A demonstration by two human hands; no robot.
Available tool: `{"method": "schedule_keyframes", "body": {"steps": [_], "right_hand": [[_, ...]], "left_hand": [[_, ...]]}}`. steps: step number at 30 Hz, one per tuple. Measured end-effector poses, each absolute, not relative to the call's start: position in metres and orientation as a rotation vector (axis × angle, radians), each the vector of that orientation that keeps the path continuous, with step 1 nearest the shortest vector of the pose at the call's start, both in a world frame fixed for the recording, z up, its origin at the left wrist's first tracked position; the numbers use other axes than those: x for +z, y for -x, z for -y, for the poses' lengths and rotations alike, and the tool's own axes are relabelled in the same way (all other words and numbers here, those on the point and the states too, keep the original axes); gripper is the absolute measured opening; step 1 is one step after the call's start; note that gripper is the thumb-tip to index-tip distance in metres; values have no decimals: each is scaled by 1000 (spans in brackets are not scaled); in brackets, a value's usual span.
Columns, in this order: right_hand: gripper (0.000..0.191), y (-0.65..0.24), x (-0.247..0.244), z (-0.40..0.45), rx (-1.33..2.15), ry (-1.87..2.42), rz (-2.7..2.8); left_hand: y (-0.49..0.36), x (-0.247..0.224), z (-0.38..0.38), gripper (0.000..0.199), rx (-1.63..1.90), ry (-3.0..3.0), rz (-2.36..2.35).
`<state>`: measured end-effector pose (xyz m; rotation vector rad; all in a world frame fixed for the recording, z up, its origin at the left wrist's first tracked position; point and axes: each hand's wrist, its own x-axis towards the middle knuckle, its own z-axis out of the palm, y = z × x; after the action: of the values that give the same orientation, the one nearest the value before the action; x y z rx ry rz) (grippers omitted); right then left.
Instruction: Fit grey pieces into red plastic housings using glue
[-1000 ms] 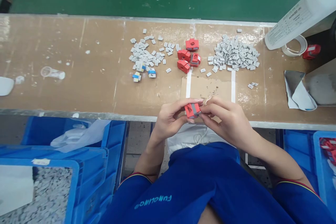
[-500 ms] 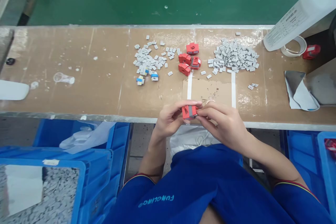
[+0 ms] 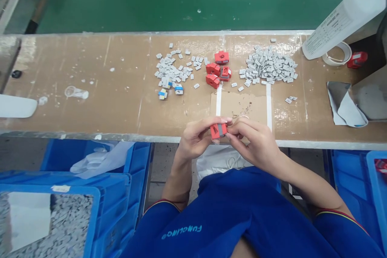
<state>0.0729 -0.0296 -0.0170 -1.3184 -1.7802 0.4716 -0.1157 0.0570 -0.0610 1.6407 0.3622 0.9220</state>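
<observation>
My left hand [image 3: 198, 137] grips a red block with a grey band [image 3: 218, 131] at the table's front edge. Closed in a pinch, my right hand [image 3: 252, 139] meets the block's right side; whatever lies between its fingertips is too small to make out. Several red blocks [image 3: 221, 57] sit on the table beyond my hands. They lie between a loose spread of small grey tiles [image 3: 169, 68] on the left and a denser pile of tiles [image 3: 270, 64] on the right. Small blocks with blue bands [image 3: 178, 89] rest by the left tiles.
A white bottle [image 3: 341, 22] leans at the right, beside a tape roll [image 3: 337, 54] and a folded paper sheet [image 3: 347, 107]. Blue crates [image 3: 115, 193] stand below the table at left, one full of grey pieces. Another crate [image 3: 350, 177] is at lower right.
The view has shifted slightly. The red block has tilted a little between my hands, which otherwise keep nearly the same pose.
</observation>
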Motion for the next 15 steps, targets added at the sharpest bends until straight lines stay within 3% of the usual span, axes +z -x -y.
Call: {"method": "schedule_keyframes", "body": {"steps": [4, 10, 15], "right_hand": [[10, -73, -15, 28, 439, 1332, 1828], [19, -74, -21, 22, 455, 1367, 1815], [15, -80, -3, 27, 530, 1337, 1826]], "left_hand": [[114, -66, -54, 41, 956, -1541, -393], [114, -72, -52, 39, 934, -1542, -417], [109, -53, -59, 47, 858, -1652, -323]]}}
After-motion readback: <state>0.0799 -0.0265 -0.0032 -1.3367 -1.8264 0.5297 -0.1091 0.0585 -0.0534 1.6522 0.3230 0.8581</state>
